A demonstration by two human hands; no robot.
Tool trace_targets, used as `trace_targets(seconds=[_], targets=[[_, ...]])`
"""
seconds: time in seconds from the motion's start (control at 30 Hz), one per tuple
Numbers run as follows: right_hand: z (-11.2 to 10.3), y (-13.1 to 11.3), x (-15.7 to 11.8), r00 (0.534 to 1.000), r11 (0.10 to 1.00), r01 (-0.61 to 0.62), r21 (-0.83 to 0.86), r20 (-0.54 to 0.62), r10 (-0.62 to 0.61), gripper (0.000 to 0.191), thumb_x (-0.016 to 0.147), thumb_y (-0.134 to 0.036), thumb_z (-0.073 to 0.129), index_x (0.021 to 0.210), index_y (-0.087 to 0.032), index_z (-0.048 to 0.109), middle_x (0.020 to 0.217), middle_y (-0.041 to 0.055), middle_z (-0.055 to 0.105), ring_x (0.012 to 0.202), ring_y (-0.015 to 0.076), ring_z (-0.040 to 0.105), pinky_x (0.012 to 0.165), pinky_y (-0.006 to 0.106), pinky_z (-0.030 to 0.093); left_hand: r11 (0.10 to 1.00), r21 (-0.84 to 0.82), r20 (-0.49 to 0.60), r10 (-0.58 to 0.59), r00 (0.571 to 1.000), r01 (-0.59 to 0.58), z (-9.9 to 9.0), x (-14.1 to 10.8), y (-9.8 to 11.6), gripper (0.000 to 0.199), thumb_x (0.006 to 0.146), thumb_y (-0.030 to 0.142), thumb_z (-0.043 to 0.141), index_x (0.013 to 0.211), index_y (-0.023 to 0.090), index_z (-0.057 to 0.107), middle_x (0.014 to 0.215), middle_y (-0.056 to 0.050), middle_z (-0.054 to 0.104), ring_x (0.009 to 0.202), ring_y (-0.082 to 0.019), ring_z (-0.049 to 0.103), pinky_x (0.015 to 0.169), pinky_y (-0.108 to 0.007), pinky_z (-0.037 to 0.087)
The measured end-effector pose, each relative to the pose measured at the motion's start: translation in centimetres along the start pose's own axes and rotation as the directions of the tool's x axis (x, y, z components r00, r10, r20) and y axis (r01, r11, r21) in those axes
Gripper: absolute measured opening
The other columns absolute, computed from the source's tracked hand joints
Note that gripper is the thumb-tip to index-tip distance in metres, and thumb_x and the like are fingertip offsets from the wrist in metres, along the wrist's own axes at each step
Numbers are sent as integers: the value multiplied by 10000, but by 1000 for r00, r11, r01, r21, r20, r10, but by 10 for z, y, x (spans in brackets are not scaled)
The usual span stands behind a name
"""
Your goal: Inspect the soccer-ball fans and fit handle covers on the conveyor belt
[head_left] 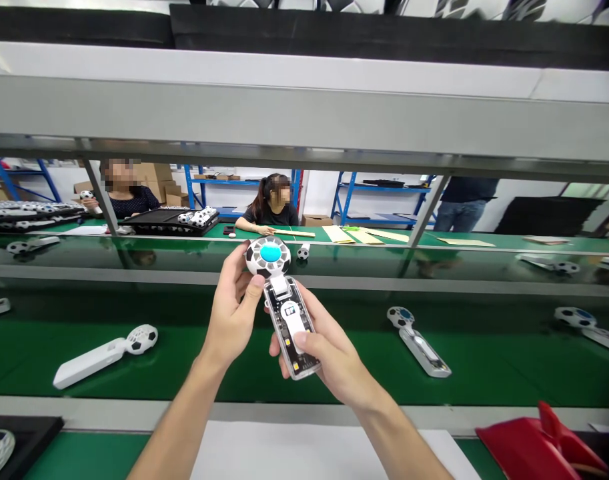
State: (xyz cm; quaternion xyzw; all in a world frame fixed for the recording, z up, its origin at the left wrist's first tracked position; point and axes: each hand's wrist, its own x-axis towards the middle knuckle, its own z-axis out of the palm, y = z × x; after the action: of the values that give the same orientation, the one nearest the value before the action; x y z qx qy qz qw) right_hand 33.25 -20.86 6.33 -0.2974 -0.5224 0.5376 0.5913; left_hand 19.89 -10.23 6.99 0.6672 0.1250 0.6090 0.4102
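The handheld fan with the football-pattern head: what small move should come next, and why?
Probably press the white cover down flat with the right hand thumb. The handheld fan shows its circuit board open at the lower end, the left hand steadies the head, and finished fans lie on the green belt.

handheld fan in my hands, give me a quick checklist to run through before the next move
1. Both hands on the fan: ok. The left hand is at the soccer-ball head, the right hand under the clear handle.
2. Right thumb on the white button: ok, it rests on the lower part of the handle.
3. Head fully seated on the handle: cannot tell, the left thumb covers part of the joint.
4. Circuit board visible inside the handle: ok, seen through the clear shell.
5. Belt below the hands free: ok, the nearest fans, the white one and the one on the right, lie off to the sides.
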Motion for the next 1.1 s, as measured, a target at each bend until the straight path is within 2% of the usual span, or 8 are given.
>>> trace_targets(seconds=[0.07,0.2,0.33,0.63,0.8,0.9,0.97,1.1], targets=[[0,1,0,1000,1000,14,-8,-15,-14,728,907,-217,582,1548,-264,241,888,30,668,689,142,641,584,246,537,1000,-4,3,6,1000,-6,0,0,0,492,978,336,587,1442,254,446,1410,-92,587,1237,-226,611,1011,-303,519],[-2,5,1,998,999,46,10,-52,-46,692,874,-188,604,1500,-305,334,1103,57,619,800,174,655,562,261,554,1000,-1,5,5,1000,-5,1,0,0,495,975,339,588,1439,246,444,1414,-102,577,1235,-237,610,1009,-321,521],[-2,7,2,997,998,55,12,-52,-54,687,873,-184,606,1493,-326,347,1178,61,585,815,176,656,561,266,556,1000,3,6,5,1000,-5,1,0,1,494,972,343,592,1437,252,449,1410,-96,581,1229,-236,611,989,-313,529],[-2,7,2,997,997,53,47,-61,-50,691,864,-204,619,1485,-300,332,1104,60,626,779,174,664,544,257,547,1000,-1,-20,-17,1000,17,2,0,3,489,962,346,607,1424,259,471,1379,-91,593,1103,-202,662,922,-291,555],[-1,3,2,991,994,101,28,-90,-99,668,854,-242,651,1453,-300,361,1251,84,598,740,159,670,527,257,540,999,14,-72,-34,997,35,0,0,2,439,956,361,606,1370,257,504,1307,-97,617,948,-186,701,801,-293,582],[1,2,2,965,987,160,-17,-208,-159,642,835,-300,720,1393,-288,403,1157,62,642,702,151,678,562,261,547,998,45,-117,-43,992,48,-1,0,2,381,958,347,596,1320,249,530,1233,-87,642,869,-169,707,750,-287,580],[0,2,3,949,988,156,18,-280,-145,571,810,-341,754,1299,-265,471,1057,39,672,670,154,683,561,256,537,997,59,-143,-44,989,53,-1,0,2,342,957,336,592,1281,237,546,1175,-79,658,836,-162,706,728,-282,577],[-9,1,10,965,960,-33,278,-241,103,455,706,-463,775,1025,-173,628,659,-23,621,451,132,565,443,243,438,997,54,-167,-46,985,56,-1,1,0,306,944,315,605,1227,209,553,1080,-67,677,788,-154,701,704,-274,570]])
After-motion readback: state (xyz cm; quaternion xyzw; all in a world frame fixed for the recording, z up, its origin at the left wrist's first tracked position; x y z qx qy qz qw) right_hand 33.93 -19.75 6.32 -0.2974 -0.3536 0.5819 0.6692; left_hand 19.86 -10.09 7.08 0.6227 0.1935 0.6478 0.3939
